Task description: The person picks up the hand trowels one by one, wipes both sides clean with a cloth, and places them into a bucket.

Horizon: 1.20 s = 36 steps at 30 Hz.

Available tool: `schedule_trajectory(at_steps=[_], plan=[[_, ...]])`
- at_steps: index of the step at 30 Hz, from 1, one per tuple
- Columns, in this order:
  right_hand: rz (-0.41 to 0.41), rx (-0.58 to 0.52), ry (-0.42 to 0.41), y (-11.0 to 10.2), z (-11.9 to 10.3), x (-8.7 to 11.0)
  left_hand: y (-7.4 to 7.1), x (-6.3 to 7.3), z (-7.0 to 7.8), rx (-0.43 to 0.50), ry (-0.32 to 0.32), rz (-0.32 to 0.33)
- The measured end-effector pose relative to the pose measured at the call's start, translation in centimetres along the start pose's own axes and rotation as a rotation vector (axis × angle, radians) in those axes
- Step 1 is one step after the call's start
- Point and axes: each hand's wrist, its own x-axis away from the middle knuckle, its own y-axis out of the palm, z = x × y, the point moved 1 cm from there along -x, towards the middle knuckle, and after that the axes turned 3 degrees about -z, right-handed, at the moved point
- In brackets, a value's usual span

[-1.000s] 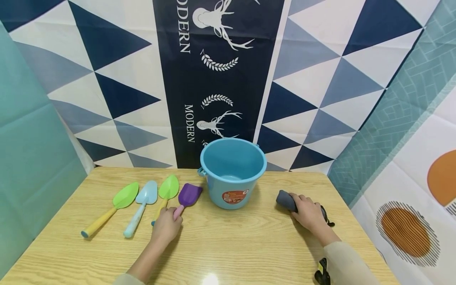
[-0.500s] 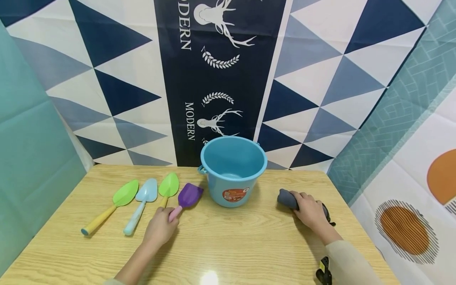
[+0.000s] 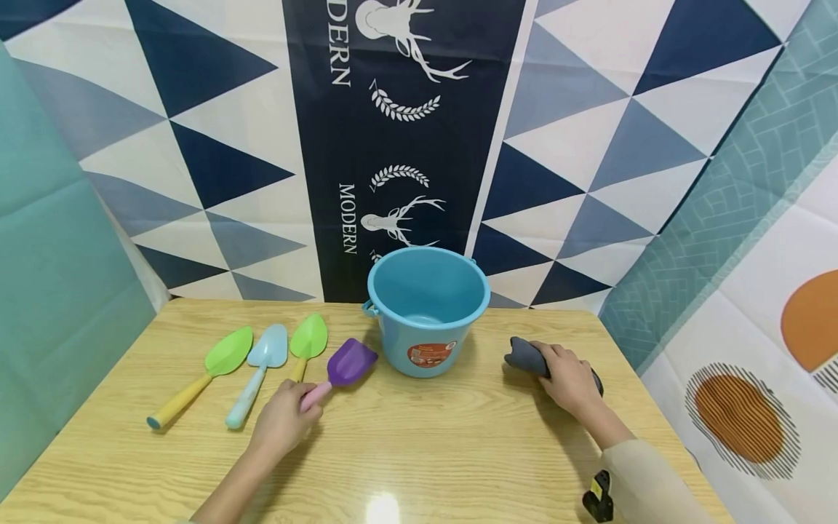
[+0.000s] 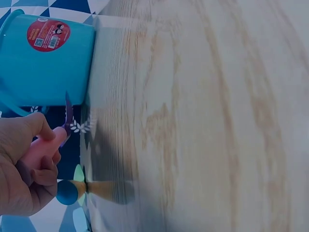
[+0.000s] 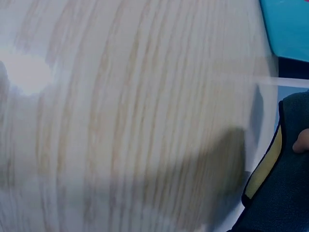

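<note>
In the head view my left hand (image 3: 286, 416) grips the pink handle of a purple hand shovel (image 3: 351, 362), its blade pointing toward the bucket. In the left wrist view the fingers wrap round that pink handle (image 4: 41, 152). On the right, my right hand (image 3: 568, 375) holds a dark grey, rolled or folded soft item (image 3: 526, 356). The right wrist view shows this dark item (image 5: 282, 179) with black edging and a yellowish strip; its kind is unclear. A light blue bucket (image 3: 422, 342) with a red label stands upright between the hands.
Left of my left hand lie a green trowel (image 3: 229, 351) with a yellow handle, a light blue trowel (image 3: 268, 348) and another green trowel (image 3: 310, 336). The wooden table (image 3: 425, 444) ends at a patterned wall cloth (image 3: 236, 145). A black strap (image 3: 599, 497) is by the right sleeve.
My left hand has drawn left and toward me with the purple shovel. The dark item in my right hand has shifted slightly, and its black strap end has gone from sight.
</note>
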Motion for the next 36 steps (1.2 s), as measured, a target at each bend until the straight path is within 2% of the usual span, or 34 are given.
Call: schedule_trajectory(at_steps=[11,18,36], plan=[[0.057,-0.015,-0.068,-1.7,-1.9,0.2,-0.6,1.2,0.8,-0.041,0.074,0.010],[0.074,-0.023,-0.096,-3.2,-3.0,0.0,-1.4,2.0,1.2,-0.043,0.100,-0.012],[0.086,-0.009,-0.142,-5.0,-5.1,0.3,-1.8,2.5,2.3,-0.049,0.178,-0.033]])
